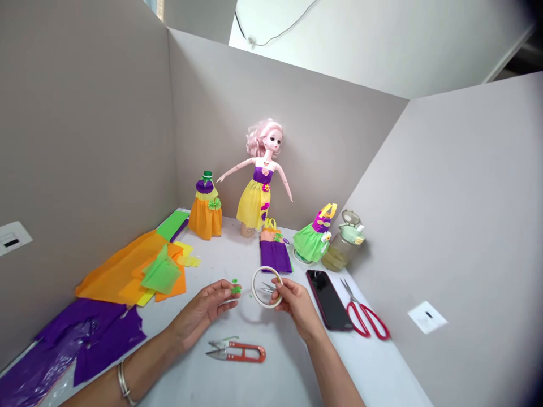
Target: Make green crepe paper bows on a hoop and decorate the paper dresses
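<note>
My left hand (206, 310) pinches a small green scrap of paper (236, 290) between thumb and fingertips. Another tiny green bit (235, 280) shows just beyond it. In my right hand (297, 305) a thin roll of white tape (254, 282) is gripped upright by its right side. Pointed metal tips, like those of tweezers (267, 287), show through the ring and seem to be in the same hand. Orange-handled thread snips (246, 353) lie on the table in front of both hands. The two hands are a short way apart.
Orange paper sheets (123, 265) and purple sheets (102, 328) lie left. Behind stand a doll (254, 198), a dressed bottle (206, 217), a purple paper dress (275, 254), a green dress (311, 240) and a jar (341, 249). A phone (328, 299) and red scissors (367, 316) lie right.
</note>
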Tool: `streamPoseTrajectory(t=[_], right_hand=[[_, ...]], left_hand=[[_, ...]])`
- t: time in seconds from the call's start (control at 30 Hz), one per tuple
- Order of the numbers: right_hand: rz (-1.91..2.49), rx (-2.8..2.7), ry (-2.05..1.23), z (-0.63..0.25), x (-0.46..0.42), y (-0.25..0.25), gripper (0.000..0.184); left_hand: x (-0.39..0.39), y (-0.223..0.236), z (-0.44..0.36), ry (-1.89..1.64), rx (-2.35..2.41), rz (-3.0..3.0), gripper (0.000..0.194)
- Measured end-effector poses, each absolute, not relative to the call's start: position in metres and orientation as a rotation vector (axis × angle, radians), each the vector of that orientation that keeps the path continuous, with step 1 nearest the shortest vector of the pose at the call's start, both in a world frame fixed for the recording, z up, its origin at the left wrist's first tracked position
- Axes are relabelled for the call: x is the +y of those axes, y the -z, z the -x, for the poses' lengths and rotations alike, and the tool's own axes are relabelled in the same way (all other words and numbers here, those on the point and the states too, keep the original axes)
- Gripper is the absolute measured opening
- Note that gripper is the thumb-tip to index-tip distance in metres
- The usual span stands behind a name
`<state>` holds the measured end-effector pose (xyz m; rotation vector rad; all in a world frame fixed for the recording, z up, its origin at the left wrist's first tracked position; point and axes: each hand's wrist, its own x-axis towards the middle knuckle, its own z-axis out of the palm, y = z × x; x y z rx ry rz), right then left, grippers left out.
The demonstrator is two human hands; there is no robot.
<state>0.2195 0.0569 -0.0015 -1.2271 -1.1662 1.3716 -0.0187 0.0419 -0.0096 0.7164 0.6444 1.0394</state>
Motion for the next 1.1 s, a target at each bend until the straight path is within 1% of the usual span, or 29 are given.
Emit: streamPoseTrajectory(t=[0.17,0.37,0.57,0.73,0.9,1.1], right_hand=[[1.166,-1.085,-1.477,-0.213,0.053,-0.003,0.042],[1.121,-1.037,-1.526,-0.206,0.049,-0.006,0.044],[1.073,-1.065,-1.552,-0.199,0.045,-0.005,0.044],[1.049,-1.105,-1.499,-0.196,0.042,-0.004,0.037],[1.041,-1.175,-1.428,-0.198,0.043,-0.006,0.033],[1.081,-1.375,-1.222,-0.203,0.045,-0.012,0.027]], left_hand=[[0.039,0.007,0.017,-0.981,0.616,-0.789,0.009],[0.043,0.012,0.018,-1.030,0.633,-0.763,0.008],[0.043,0.009,0.017,-0.979,0.565,-0.756,0.006],[0.038,0.003,0.017,-0.954,0.521,-0.867,0.006],[0.036,-0.001,0.018,-0.937,0.590,-1.016,0.008],[0.037,-0.002,0.019,-0.949,0.667,-1.172,0.009]])
